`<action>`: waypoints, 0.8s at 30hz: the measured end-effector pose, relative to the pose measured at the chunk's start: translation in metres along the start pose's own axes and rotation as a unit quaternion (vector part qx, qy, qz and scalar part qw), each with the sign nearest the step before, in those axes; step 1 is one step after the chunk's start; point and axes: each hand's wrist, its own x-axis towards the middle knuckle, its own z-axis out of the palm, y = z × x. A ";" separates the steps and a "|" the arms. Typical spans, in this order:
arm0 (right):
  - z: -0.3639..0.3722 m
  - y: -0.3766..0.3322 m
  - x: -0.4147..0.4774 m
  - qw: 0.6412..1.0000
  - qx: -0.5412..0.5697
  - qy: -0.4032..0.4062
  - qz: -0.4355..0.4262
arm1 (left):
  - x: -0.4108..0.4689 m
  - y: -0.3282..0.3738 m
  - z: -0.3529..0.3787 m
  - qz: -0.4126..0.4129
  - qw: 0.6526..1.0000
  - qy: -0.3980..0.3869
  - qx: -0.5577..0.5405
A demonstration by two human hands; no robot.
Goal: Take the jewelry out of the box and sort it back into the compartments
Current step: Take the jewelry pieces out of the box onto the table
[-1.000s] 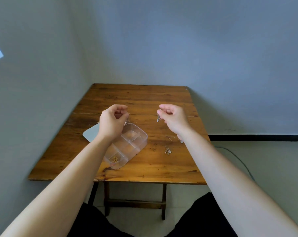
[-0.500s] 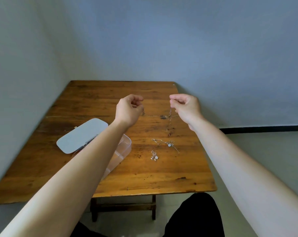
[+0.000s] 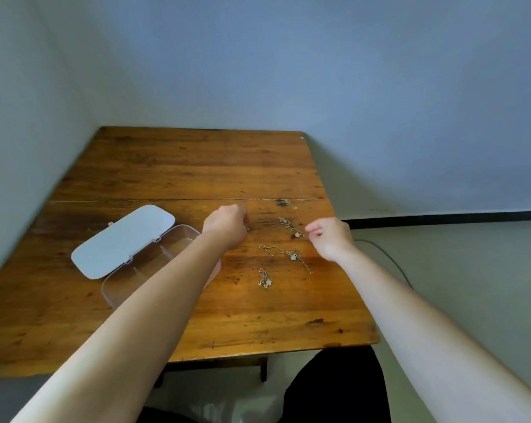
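On the wooden table [image 3: 197, 166] a clear compartment box [image 3: 178, 239] lies open, its white lid [image 3: 124, 239] folded out to the left; my left forearm covers much of the box. My left hand [image 3: 227, 224] rests low over the table, fingers pinched on a small metal end. My right hand [image 3: 331, 236] pinches the other end of a thin necklace [image 3: 291, 228] with a round pendant, which lies on the wood between the hands. A second necklace [image 3: 288, 254] and a small flower piece [image 3: 264, 279] lie loose nearer to me.
The table stands in a corner, with walls behind and to the left. Its right edge drops to the floor, where a thin cable [image 3: 389, 254] runs. My dark-clothed legs [image 3: 334, 389] are below the front edge.
Both hands have come down from mid-air to the table, laying the necklace on the wood. The view has shifted, so the box and lid now sit further left.
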 end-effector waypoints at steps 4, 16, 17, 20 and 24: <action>-0.006 -0.006 -0.004 1.000 -0.015 0.012 -0.004 | -0.008 -0.005 -0.009 0.020 0.999 -0.026 0.005; 0.020 -0.094 -0.057 0.985 0.079 0.019 -0.154 | -0.105 -0.085 -0.081 -0.012 0.980 0.182 -0.078; 0.029 -0.101 -0.066 0.983 0.084 0.007 -0.165 | -0.116 -0.097 -0.082 -0.025 0.977 0.194 -0.081; 0.056 -0.119 -0.095 0.972 0.092 -0.044 -0.211 | -0.144 -0.133 -0.074 -0.084 0.964 0.233 -0.094; 0.091 -0.137 -0.122 0.950 0.029 -0.112 -0.292 | -0.171 -0.165 -0.045 -0.177 0.940 0.251 -0.151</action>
